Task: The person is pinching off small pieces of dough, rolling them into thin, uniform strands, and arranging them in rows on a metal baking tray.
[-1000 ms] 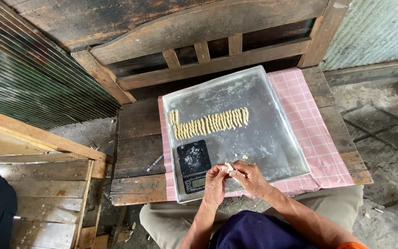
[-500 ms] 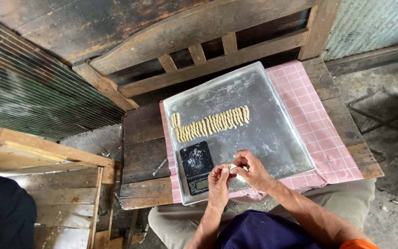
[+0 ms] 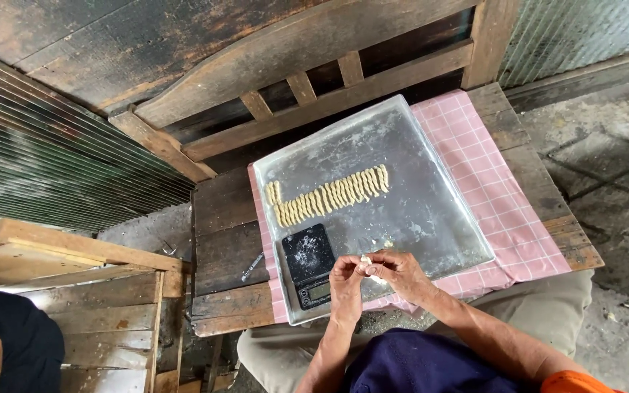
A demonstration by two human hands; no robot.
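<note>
Both the left hand (image 3: 346, 278) and right hand (image 3: 394, 271) pinch a dough piece (image 3: 366, 260) over a metal tray (image 3: 431, 211) on a checked cloth (image 3: 496, 196), wooden bench (image 3: 220, 240), corrugated wall (image 3: 52, 160) behind

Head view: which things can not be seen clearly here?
- Dough piece: mostly hidden by the fingers of the left hand and right hand; shape unclear.
- Scale display: too small to read.
- Dark small object on the bench: too small to identify.
- Another person: cut off by the left edge.
</note>
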